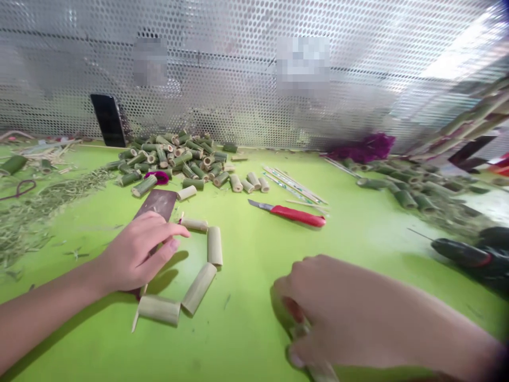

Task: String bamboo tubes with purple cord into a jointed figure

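My left hand (137,252) hovers over the green table (246,318) with its fingers loosely curled, fingertips near a short peeled bamboo piece (193,224). Beneath it lies a dark flat blade (158,204). Several peeled bamboo pieces lie in a bent row: one upright (214,245), one slanted (199,288), one lying across (159,309). My right hand (334,313) is closed, blurred, fingers pressed round a pale bamboo piece (302,331) at the table's near edge.
A heap of green bamboo segments (175,156) lies at the back with a magenta ring (157,176). A red-handled knife (294,214) and thin sticks (294,185) lie mid-table. Shavings (35,207) cover the left. A black phone (108,120) leans on the perforated wall. A dark tool (465,252) sits right.
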Action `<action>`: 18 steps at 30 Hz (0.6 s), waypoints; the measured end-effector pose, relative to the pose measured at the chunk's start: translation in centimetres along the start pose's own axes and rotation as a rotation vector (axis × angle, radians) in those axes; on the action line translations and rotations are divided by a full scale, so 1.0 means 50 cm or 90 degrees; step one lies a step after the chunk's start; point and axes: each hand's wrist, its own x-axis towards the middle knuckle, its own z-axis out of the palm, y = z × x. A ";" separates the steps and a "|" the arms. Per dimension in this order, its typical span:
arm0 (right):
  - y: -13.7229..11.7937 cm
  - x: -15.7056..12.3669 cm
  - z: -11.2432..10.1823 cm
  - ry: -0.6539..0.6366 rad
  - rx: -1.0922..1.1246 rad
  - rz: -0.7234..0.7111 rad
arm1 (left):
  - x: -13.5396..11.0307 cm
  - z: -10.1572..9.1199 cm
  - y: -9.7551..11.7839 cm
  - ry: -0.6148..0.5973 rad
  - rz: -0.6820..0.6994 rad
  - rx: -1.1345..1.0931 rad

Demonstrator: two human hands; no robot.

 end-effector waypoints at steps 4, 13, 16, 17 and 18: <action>-0.009 0.026 -0.012 -0.134 -0.068 0.052 | 0.000 -0.015 -0.006 0.029 -0.015 0.009; -0.006 0.103 0.005 0.056 0.071 -0.003 | 0.004 -0.035 -0.032 0.047 -0.081 0.076; -0.004 0.091 0.000 0.030 0.071 -0.024 | 0.007 -0.032 -0.028 0.022 -0.033 0.070; -0.001 0.085 -0.005 0.012 0.070 -0.032 | 0.008 -0.031 -0.027 0.017 -0.022 0.065; 0.003 0.079 -0.009 -0.011 0.072 -0.037 | 0.009 -0.031 -0.025 0.012 -0.017 0.061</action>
